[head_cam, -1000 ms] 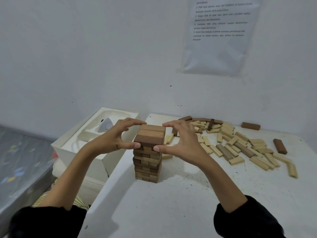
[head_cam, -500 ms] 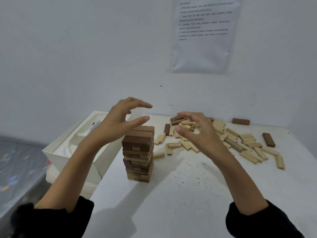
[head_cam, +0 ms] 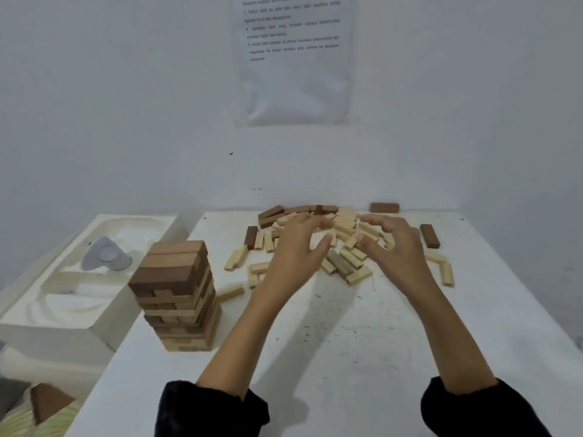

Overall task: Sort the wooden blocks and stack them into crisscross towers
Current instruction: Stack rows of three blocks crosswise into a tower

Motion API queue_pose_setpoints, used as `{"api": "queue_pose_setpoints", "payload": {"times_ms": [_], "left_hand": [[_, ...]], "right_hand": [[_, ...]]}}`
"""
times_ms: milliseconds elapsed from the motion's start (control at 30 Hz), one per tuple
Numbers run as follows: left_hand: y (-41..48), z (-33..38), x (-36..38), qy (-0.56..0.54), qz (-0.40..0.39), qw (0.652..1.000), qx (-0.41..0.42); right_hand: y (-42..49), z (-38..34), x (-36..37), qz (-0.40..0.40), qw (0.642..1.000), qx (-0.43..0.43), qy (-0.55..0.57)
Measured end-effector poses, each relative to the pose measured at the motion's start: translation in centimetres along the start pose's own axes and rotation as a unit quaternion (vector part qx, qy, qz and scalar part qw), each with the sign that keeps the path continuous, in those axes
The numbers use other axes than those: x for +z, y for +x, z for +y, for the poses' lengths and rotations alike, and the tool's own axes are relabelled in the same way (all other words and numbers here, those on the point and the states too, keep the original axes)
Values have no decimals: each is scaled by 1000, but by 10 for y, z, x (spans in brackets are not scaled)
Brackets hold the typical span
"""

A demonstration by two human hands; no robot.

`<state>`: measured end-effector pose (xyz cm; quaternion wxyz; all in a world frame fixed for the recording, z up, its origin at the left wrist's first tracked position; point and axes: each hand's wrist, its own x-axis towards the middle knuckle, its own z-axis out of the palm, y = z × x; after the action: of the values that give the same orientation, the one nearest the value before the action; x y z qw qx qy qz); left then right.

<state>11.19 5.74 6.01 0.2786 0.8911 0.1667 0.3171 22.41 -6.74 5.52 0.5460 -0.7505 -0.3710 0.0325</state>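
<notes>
Loose blocks (head_cam: pixel 344 264) lie at frame centre, axes mixed, directly under both hands. Left hand (head_cam: pixel 293 250) and right hand (head_cam: pixel 397 250) are loosely curled, gripping nothing. Tower (head_cam: pixel 176 291) stands lower left — nearer the left hand.

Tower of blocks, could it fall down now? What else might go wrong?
The tower is tall and stands near the table's left edge. The left hand's forearm passes close beside it, so a bump might topple it. Dark and light blocks lie mixed in the pile under both hands, so the right hand might grab the wrong kind.
</notes>
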Motion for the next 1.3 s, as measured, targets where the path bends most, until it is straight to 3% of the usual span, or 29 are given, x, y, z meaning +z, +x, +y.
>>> {"api": "queue_pose_setpoints", "payload": {"times_ms": [200, 500, 733, 867, 967, 1300], "left_hand": [[16, -32, 67, -6, -49, 998, -49], [76, -45, 139, 23, -51, 997, -50], [140, -40, 188, 29, -36, 999, -17], [159, -44, 210, 51, -51, 997, 8], [163, -46, 217, 94, -54, 994, 32], [165, -51, 216, 246, -66, 967, 11]], "right_hand": [[17, 71, -1, 68, 993, 6, -100], [56, 144, -14, 220, 946, 20, -238], [86, 169, -23, 237, 918, 75, -309], [89, 176, -23, 194, 909, 124, -348], [90, 178, -26, 164, 915, 150, -338], [93, 179, -23, 236, 946, 65, -213]]}}
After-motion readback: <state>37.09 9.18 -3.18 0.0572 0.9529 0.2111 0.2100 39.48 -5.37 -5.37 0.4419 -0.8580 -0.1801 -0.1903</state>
